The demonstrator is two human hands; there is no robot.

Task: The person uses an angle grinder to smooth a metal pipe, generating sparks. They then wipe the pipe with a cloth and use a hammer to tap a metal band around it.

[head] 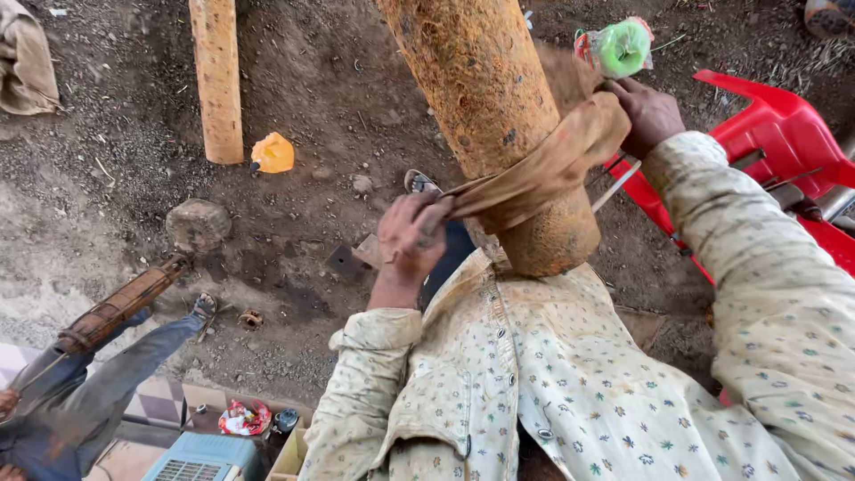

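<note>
- The left grip (408,239) is pressed together on the near end of a brown strap (534,174); the right grip (648,114) clamps its far end.
- The strap wraps round a rusty orange pipe (485,98) leaning over the dirt ground (312,89), right of centre.
- The strap looks soft and limp, best held by its ends.
- The pipe looks stiff, heavy and rough, with flaking paint.

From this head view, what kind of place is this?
Probably an outdoor, dirt-floor workshop yard. Bare soil ground, rusty orange-brown cylinders, one big cylinder with a brown strap around it, pulled by the left hand and right hand, and a red plastic chair with tools.
</note>
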